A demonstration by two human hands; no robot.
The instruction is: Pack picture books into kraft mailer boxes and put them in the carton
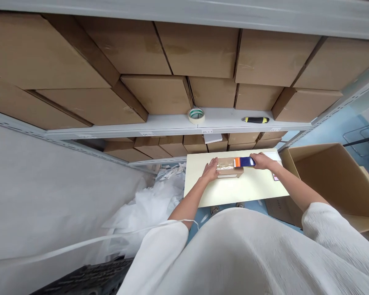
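Note:
A small brown cardboard box (229, 172) with shiny clear tape on its top sits on the pale yellow board (240, 192). My left hand (210, 170) lies against the box's left end, fingers stretched over its edge. In my right hand (260, 160) is the handle of a blue tape dispenser (247, 162); its orange head touches the top of the box near the right end. A phone-like object (275, 177), partly hidden by my right forearm, lies on the board.
Shelves (172, 128) of cardboard boxes stand ahead, with a tape roll (196, 116) and a yellow-black cutter (256, 120) on one. A large open carton (335, 180) stands at right. White packing material (153, 205) fills the left side. A white strap crosses the lower left.

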